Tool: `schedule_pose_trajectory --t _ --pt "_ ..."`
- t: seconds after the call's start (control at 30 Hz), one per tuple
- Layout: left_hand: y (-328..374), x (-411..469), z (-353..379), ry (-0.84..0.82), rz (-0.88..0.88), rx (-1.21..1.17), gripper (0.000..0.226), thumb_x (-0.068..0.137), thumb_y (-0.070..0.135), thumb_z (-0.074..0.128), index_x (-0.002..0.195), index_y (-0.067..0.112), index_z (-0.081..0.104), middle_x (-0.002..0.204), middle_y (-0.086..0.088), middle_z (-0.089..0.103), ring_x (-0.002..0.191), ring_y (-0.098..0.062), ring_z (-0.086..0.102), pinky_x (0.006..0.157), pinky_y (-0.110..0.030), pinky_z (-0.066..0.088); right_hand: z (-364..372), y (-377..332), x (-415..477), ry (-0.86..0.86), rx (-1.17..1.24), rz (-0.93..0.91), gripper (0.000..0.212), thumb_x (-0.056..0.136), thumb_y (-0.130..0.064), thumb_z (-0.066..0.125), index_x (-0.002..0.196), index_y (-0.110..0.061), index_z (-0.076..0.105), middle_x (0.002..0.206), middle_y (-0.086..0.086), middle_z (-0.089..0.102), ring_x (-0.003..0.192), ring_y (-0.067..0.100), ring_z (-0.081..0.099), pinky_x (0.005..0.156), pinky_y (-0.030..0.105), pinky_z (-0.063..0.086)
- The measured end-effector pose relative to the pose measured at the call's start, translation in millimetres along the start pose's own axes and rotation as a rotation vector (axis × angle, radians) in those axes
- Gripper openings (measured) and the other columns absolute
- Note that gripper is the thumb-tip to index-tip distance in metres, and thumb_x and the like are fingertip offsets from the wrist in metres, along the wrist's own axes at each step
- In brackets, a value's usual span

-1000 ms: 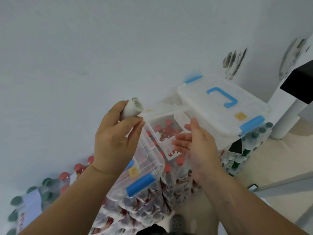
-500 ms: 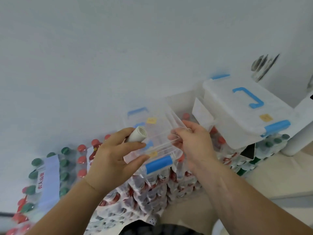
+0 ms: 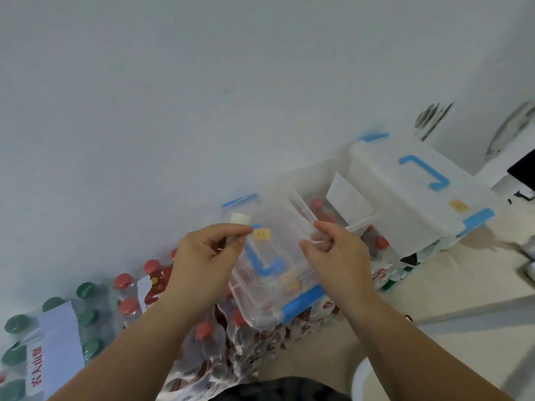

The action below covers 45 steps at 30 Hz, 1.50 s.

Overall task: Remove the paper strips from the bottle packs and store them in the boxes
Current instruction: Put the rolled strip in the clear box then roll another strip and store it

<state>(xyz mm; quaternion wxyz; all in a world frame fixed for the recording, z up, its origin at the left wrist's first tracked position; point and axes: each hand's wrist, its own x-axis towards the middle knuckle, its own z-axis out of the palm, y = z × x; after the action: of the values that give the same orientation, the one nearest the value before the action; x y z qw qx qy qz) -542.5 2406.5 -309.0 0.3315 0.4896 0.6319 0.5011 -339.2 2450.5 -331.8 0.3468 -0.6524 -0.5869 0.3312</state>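
Observation:
My left hand (image 3: 207,256) grips a rolled white paper strip (image 3: 239,219), whose end sticks out above my fingers at the far left corner of a small clear box (image 3: 260,311). The box has blue latches and sits on shrink-wrapped packs of red-capped bottles (image 3: 202,331). Its clear lid (image 3: 278,235), with a blue handle, lies over the box. My right hand (image 3: 337,256) pinches the lid's right edge. A pack of green-capped bottles (image 3: 86,314) at lower left carries a white paper strip (image 3: 56,340) with red characters.
A larger white box (image 3: 405,198) with a blue handle and latches stands at the right on more bottle packs. Between the two boxes is an open clear container (image 3: 301,180) with a white sheet (image 3: 348,198) inside. A pale wall fills the background.
My right hand went from open beside the box to pinching the lid's edge, and the lid has come down flat over the box. My left hand lowered the rolled strip.

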Motion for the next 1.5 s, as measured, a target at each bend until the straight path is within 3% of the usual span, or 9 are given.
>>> schedule_pose_trajectory --t 0.07,0.2,0.43,0.7,0.87,1.07,1.2,1.37,1.5 --pt "-3 11 4 -0.059 -0.033 -0.049 0.029 0.093 0.009 0.067 0.087 0.035 0.08 0.088 0.003 0.078 0.085 -0.03 0.071 0.079 -0.052 0.059 3 -2 0 0.034 -0.089 -0.044 0.052 0.087 -0.032 0.078 0.135 -0.018 0.064 0.121 -0.003 0.071 0.098 0.007 0.067 0.089 0.023 0.053" --pt "-7 28 16 -0.169 -0.059 -0.118 0.024 0.092 0.005 0.066 0.093 0.025 0.079 0.086 0.0 0.078 0.084 -0.021 0.074 0.079 -0.043 0.062 6 -2 5 0.056 -0.246 -0.068 0.052 0.084 -0.039 0.08 0.129 -0.017 0.067 0.125 -0.001 0.07 0.113 0.014 0.064 0.102 0.032 0.05" --pt "-1 39 44 -0.241 -0.151 -0.334 0.027 0.093 -0.005 0.06 0.082 0.016 0.073 0.085 -0.01 0.076 0.085 -0.031 0.074 0.077 -0.043 0.062 -1 -19 21 -0.041 0.003 -0.057 0.027 0.09 -0.042 0.072 0.109 -0.025 0.078 0.095 -0.014 0.076 0.089 -0.003 0.068 0.079 0.014 0.055" --pt "28 60 84 -0.242 -0.156 -0.371 0.026 0.089 0.001 0.066 0.096 0.009 0.042 0.092 -0.019 0.077 0.097 -0.042 0.069 0.089 -0.052 0.055 -22 -16 66 -0.191 0.366 0.034 0.019 0.085 -0.032 0.08 0.098 -0.019 0.081 0.085 -0.006 0.079 0.082 0.006 0.074 0.074 0.023 0.06" --pt "39 73 122 -0.168 -0.095 -0.138 0.027 0.087 0.017 0.074 0.091 0.012 0.047 0.081 -0.018 0.074 0.088 -0.047 0.067 0.085 -0.063 0.053 -40 -3 105 -0.208 0.414 0.043 0.024 0.083 -0.032 0.082 0.103 -0.018 0.079 0.086 -0.002 0.08 0.079 0.017 0.076 0.076 0.036 0.064" --pt "45 94 151 -0.166 -0.118 0.201 0.027 0.087 0.032 0.073 0.089 0.021 0.048 0.082 0.003 0.075 0.071 -0.023 0.068 0.067 -0.045 0.053 -52 11 143 -0.314 0.393 0.07 0.018 0.086 -0.028 0.081 0.095 -0.012 0.077 0.077 0.007 0.078 0.062 0.029 0.075 0.058 0.049 0.063" --pt "34 107 146 -0.169 -0.058 0.599 0.033 0.08 0.052 0.073 0.105 0.036 0.056 0.11 0.016 0.065 0.099 -0.007 0.059 0.079 -0.027 0.047 -43 22 164 -0.325 0.311 0.083 0.021 0.086 -0.032 0.079 0.082 -0.012 0.076 0.069 0.008 0.076 0.058 0.027 0.075 0.056 0.049 0.063" --pt "19 118 132 -0.256 0.016 1.121 0.088 0.064 0.085 0.047 0.138 0.038 0.051 0.143 0.01 0.054 0.125 -0.019 0.048 0.105 -0.038 0.041 -18 35 195 -0.344 0.035 0.071 0.023 0.083 -0.04 0.077 0.08 -0.017 0.073 0.073 0.001 0.076 0.064 0.018 0.073 0.069 0.043 0.064" --pt "13 121 128 -0.347 -0.018 1.189 0.11 0.052 0.097 0.035 0.146 0.039 0.043 0.154 0.012 0.042 0.133 -0.019 0.042 0.11 -0.043 0.037 3 36 219 -0.451 -0.179 0.071 0.037 0.08 -0.051 0.075 0.09 -0.016 0.075 0.079 0.004 0.076 0.072 0.024 0.074 0.076 0.042 0.063"
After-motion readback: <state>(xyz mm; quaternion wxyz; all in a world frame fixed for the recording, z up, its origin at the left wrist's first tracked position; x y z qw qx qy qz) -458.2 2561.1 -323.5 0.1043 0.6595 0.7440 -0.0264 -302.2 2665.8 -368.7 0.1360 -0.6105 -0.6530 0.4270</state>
